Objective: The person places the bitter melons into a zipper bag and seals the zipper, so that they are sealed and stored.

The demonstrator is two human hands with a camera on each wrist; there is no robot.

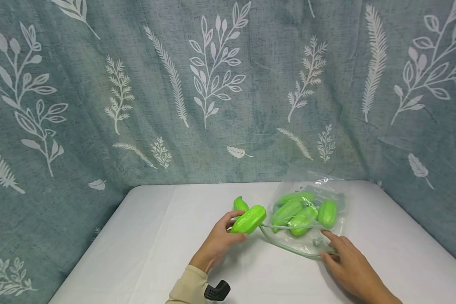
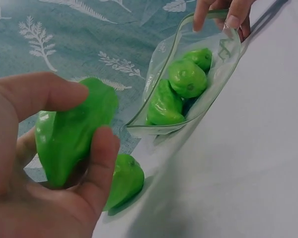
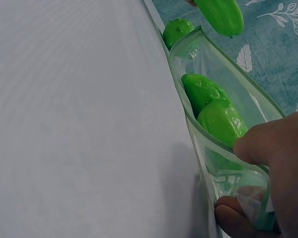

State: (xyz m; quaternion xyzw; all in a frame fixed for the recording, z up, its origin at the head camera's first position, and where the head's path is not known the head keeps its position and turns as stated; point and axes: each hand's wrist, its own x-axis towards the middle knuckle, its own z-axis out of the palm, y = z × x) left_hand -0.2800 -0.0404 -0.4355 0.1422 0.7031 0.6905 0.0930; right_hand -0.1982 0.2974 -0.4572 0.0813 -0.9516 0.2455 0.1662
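My left hand (image 1: pixel 217 240) grips a plump, ribbed, bright green cucumber (image 1: pixel 249 219) between thumb and fingers, raised beside the mouth of a clear zip bag (image 1: pixel 314 242). Behind it, a second cucumber (image 1: pixel 240 203) rests on the table, left of the bag. My right hand (image 1: pixel 350 265) pinches the bag's green-edged rim at its near right corner, thumb on one side and fingers on the other in the right wrist view. The mouth gapes toward me. Several green cucumbers (image 1: pixel 328 214) lie inside, partly overlapping each other.
A white-covered table (image 1: pixel 156 240) lies under everything, its rounded far corners against a blue-green leaf-patterned curtain (image 1: pixel 220 139). A black device (image 1: pixel 217 290) sits at my left wrist, next to the beige sleeve (image 1: pixel 190 285).
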